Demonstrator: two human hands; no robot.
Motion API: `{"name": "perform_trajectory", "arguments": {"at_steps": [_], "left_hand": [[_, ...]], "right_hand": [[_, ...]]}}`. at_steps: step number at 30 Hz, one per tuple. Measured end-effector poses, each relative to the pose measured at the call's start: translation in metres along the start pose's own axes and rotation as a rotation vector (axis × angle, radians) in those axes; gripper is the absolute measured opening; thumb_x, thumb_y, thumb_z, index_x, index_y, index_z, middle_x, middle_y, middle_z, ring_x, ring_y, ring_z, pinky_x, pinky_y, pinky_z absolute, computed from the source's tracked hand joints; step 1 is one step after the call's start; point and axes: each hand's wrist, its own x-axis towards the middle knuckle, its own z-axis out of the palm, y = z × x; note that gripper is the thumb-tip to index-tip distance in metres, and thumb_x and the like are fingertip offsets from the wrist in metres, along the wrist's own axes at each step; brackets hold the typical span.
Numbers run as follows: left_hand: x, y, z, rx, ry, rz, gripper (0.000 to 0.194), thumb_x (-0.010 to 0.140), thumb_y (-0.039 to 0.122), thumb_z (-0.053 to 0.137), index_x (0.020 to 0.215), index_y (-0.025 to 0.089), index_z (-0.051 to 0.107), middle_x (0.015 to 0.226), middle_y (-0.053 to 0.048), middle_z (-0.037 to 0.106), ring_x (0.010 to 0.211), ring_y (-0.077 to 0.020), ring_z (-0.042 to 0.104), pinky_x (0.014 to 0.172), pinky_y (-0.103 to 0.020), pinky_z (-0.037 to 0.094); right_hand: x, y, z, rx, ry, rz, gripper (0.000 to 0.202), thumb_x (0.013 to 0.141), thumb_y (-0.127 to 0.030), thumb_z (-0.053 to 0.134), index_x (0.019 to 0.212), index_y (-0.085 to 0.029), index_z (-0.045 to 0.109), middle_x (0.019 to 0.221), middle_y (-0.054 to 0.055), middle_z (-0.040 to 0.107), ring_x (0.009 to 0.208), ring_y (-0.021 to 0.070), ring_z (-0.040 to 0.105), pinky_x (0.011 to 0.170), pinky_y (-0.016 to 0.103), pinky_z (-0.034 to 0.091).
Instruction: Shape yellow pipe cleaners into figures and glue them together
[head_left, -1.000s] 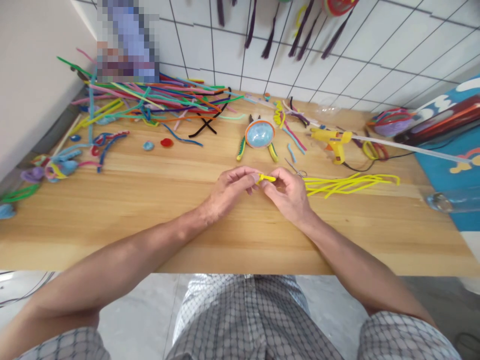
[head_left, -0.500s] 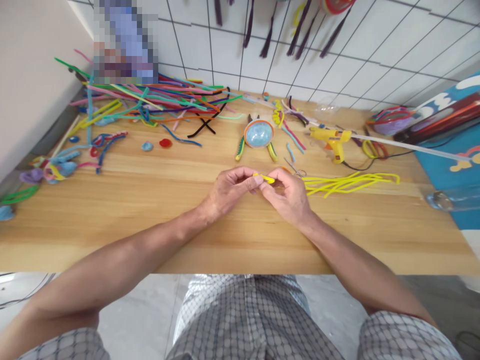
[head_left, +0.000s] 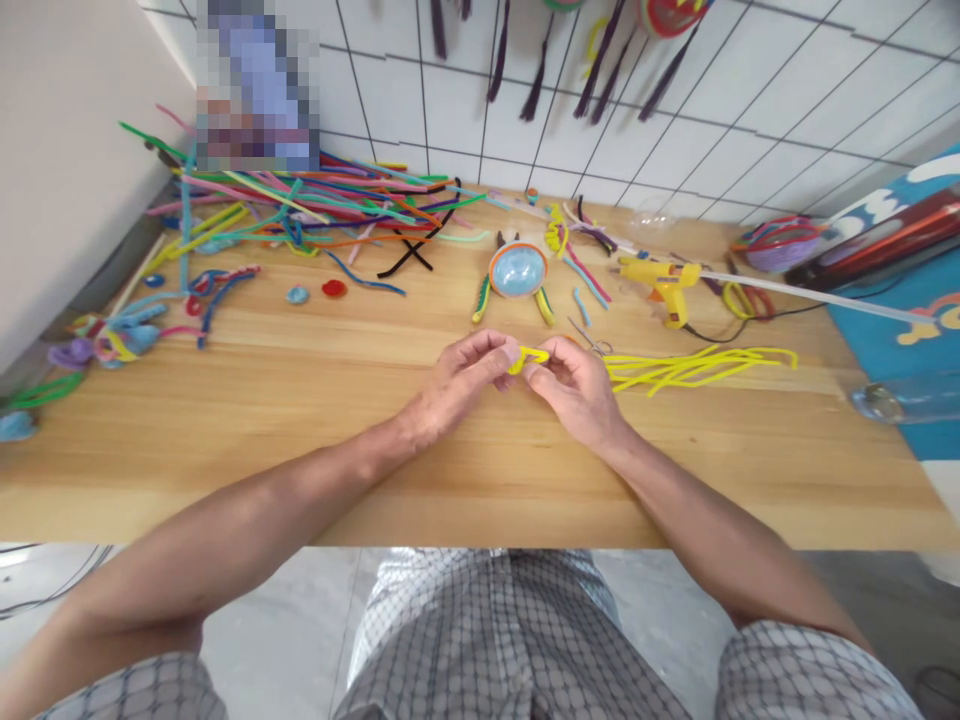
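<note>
A bent yellow pipe cleaner (head_left: 534, 355) spans the small space between my hands, above the near middle of the table. My left hand (head_left: 474, 372) pinches its curled left part between thumb and fingers. On the other side, my right hand (head_left: 574, 388) grips the right part, fingertips closed. Several straight yellow pipe cleaners (head_left: 697, 368) lie just right of my right hand. Beyond my hands, a light-blue oval piece with an orange rim (head_left: 518, 271) rests over pliers (head_left: 482, 300) with green and yellow handles. Small scissors (head_left: 600, 347) lie partly hidden behind my right hand.
A heap of coloured pipe cleaners (head_left: 360, 205) covers the back left. At the right are a yellow glue gun (head_left: 664, 280) with a long glue stick and a clear bottle (head_left: 907, 398). Twisted pipe-cleaner pieces (head_left: 124, 335) lie far left. Dark tassels (head_left: 535, 92) hang at the wall.
The yellow pipe cleaner now shows as a wider bent loop between my fingertips. My left thumb has shifted slightly up, and the hands are a little farther apart.
</note>
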Motion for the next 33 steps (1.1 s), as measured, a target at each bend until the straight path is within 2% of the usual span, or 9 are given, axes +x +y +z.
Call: {"name": "perform_trajectory", "arguments": {"at_steps": [4,11,14,20,26,30,33], "left_hand": [[0.0015,-0.0009,-0.0011,0.038,-0.015,0.005,0.04,0.076,0.05,0.091,0.086,0.016,0.071,0.076,0.0,0.068,0.069,-0.0114,0.059,0.068,-0.026,0.049],[0.0026,-0.0035,-0.0006,0.074,0.046,-0.044,0.036,0.074,0.047,0.089,0.082,0.016,0.072,0.069,0.001,0.066,0.064,-0.0113,0.057,0.065,-0.025,0.046],[0.0033,-0.0024,-0.0009,0.085,0.039,-0.045,0.036,0.072,0.047,0.09,0.081,0.017,0.072,0.068,0.001,0.065,0.063,-0.011,0.056,0.064,-0.025,0.046],[0.0056,0.0032,-0.0048,0.056,0.013,-0.038,0.04,0.081,0.057,0.082,0.078,0.019,0.07,0.072,-0.001,0.068,0.066,-0.0125,0.058,0.066,-0.026,0.048],[0.0061,0.0028,-0.006,0.177,-0.001,-0.059,0.038,0.076,0.053,0.088,0.079,0.018,0.073,0.065,0.002,0.063,0.061,-0.011,0.053,0.063,-0.026,0.043],[0.0044,0.0016,-0.0045,0.185,0.082,-0.036,0.039,0.077,0.054,0.088,0.078,0.018,0.072,0.063,0.002,0.062,0.059,-0.0108,0.051,0.062,-0.027,0.042],[0.0032,0.0005,-0.0037,0.164,0.123,-0.013,0.039,0.078,0.054,0.086,0.079,0.018,0.071,0.063,0.002,0.063,0.059,-0.0103,0.051,0.062,-0.026,0.042]], "right_hand": [[0.0001,0.0011,-0.0008,-0.044,0.009,-0.016,0.016,0.086,-0.033,0.069,0.078,-0.023,0.058,0.068,-0.004,0.055,0.064,0.0141,0.05,0.06,0.029,0.038],[-0.0007,0.0017,-0.0006,-0.09,0.025,-0.07,0.016,0.091,-0.034,0.065,0.08,-0.025,0.058,0.067,-0.004,0.052,0.064,0.0154,0.049,0.061,0.03,0.039],[0.0001,0.0035,-0.0013,-0.098,0.024,-0.067,0.018,0.092,-0.034,0.065,0.079,-0.025,0.058,0.068,-0.004,0.054,0.064,0.0154,0.051,0.061,0.03,0.04],[0.0012,0.0078,-0.0024,-0.041,0.001,-0.005,0.03,0.095,-0.047,0.069,0.079,-0.025,0.057,0.066,-0.003,0.058,0.061,0.0158,0.053,0.059,0.03,0.041],[0.0054,0.0064,-0.0014,0.095,0.043,-0.005,0.044,0.092,-0.065,0.073,0.081,-0.024,0.06,0.072,-0.002,0.062,0.067,0.0163,0.059,0.064,0.031,0.047],[0.008,0.0078,-0.0002,0.172,0.034,-0.003,0.048,0.088,-0.071,0.074,0.087,-0.024,0.062,0.079,-0.002,0.065,0.071,0.0163,0.062,0.067,0.031,0.052],[0.0074,0.0104,0.0015,0.139,0.01,-0.003,0.044,0.089,-0.066,0.075,0.087,-0.024,0.06,0.075,-0.003,0.061,0.068,0.0159,0.06,0.064,0.03,0.049]]}}
